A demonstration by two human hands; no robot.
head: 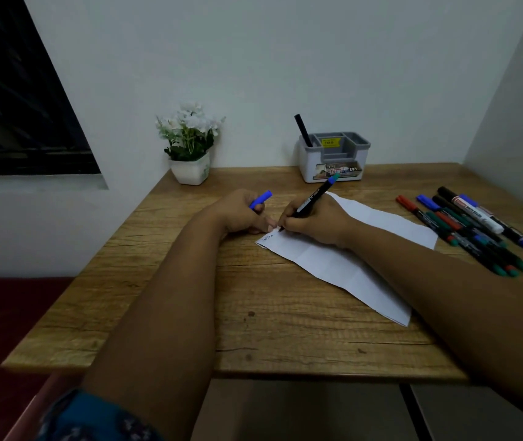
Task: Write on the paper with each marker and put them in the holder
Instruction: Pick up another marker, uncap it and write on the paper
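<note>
Right hand (316, 222) fingers clamped on marker (312, 198), tip at paper (349, 262) corner. Left hand (244, 214) pinching blue cap (261, 199), beside paper. Risk: barely pinned sheet sliding, smearing strokes.

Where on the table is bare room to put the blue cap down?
Bare wood lies between the flower pot and the holder, and along the near table edge left of the paper. The right side is crowded with the markers.

holder (333, 160): front sticker reads "OP", rest blurred; yellow tag inside illegible. Scribble on paper (343, 259) corner unreadable.
</note>
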